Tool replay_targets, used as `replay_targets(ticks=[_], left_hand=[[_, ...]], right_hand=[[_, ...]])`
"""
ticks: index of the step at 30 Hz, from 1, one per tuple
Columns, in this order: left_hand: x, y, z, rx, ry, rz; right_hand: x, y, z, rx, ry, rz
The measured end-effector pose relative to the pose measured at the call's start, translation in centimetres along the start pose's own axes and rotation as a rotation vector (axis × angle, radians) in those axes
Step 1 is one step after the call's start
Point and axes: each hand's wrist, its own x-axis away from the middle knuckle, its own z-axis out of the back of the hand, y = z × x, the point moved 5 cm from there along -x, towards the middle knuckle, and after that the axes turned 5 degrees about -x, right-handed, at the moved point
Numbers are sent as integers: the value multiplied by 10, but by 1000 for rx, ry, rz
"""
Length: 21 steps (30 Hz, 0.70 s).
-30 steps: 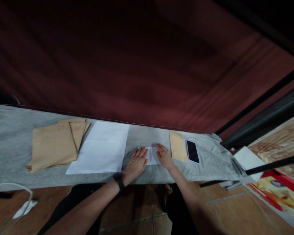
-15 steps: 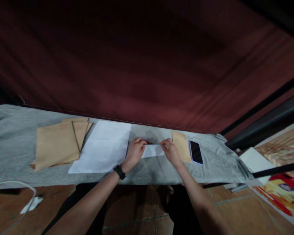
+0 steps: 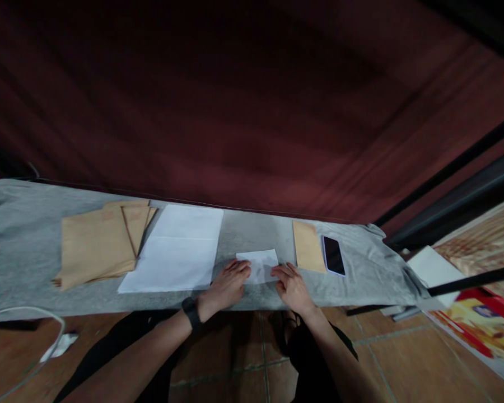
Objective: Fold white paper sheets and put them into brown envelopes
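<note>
A small white folded sheet of paper (image 3: 258, 263) lies on the grey cloth between my hands. My left hand (image 3: 227, 284), with a black watch at the wrist, rests its outstretched fingers on the left side of the sheet. At the right side, my right hand (image 3: 293, 286) touches the sheet with fingers lying forward and slightly spread. To the left lies a stack of larger white paper (image 3: 185, 246) with a crease across it. A single brown envelope (image 3: 308, 246) lies beyond my right hand, beside a dark-screened phone (image 3: 334, 256).
Several brown envelopes (image 3: 96, 243) are piled at the left on the grey cloth (image 3: 21, 246). A dark red curtain (image 3: 252, 140) hangs behind the table. A pale cable (image 3: 46, 313) loops at lower left; a red and yellow box (image 3: 483, 324) stands at lower right.
Both hands have come down and nearer to me, from pinching the sheet's far edge to resting on its sides. More of the small sheet shows.
</note>
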Motion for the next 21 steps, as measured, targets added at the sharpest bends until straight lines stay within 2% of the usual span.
replay_targets(ticks=[3, 5, 9, 12, 17, 21], left_hand=[[-2, 3, -1, 28, 5, 10], [-6, 6, -6, -4, 8, 19], [-11, 7, -26, -116, 38, 85], [-9, 4, -38, -166, 34, 70], [-3, -7, -35, -174, 41, 89], [0, -13, -31, -191, 2, 109]], right_hand=[[-9, -4, -2, -112, 68, -59], [-20, -10, -11, -141, 88, -60], [-37, -24, -41, -35, 50, 7], [-40, -23, -56, 76, 22, -2], [-33, -5, -55, 188, 14, -57], [-25, 10, -49, 244, 29, -115]])
